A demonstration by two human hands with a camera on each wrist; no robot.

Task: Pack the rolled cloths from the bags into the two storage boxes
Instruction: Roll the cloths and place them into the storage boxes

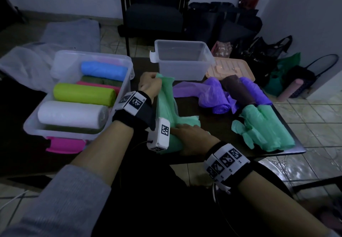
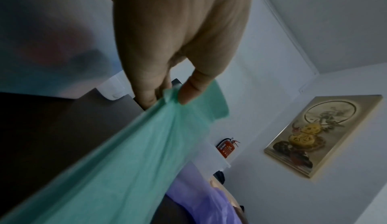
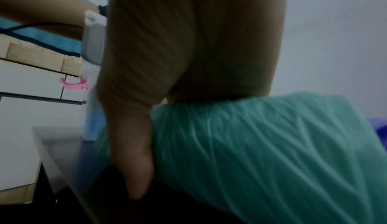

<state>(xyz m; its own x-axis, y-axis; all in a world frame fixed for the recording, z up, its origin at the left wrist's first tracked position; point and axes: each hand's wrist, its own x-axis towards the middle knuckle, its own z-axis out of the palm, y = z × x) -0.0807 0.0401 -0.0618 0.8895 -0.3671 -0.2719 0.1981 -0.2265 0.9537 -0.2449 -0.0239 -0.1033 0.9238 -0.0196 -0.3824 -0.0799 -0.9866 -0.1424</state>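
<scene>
Risk: thin mint-green plastic bag [image 1: 166,105] may stretch or tear at the handle if the pull outruns the hold-down; the roll inside could also drag toward the near edge of the dark table [image 1: 212,111].

Full clear plastic box [image 1: 42,124] sits left of the bag; empty clear box [image 1: 182,59] beyond it.

Bag runs between both hands. Left hand [image 1: 149,84] pinches its far handle, lifted. Right hand [image 1: 192,137] presses its bulged near end onto the table; finger curl hidden.
</scene>
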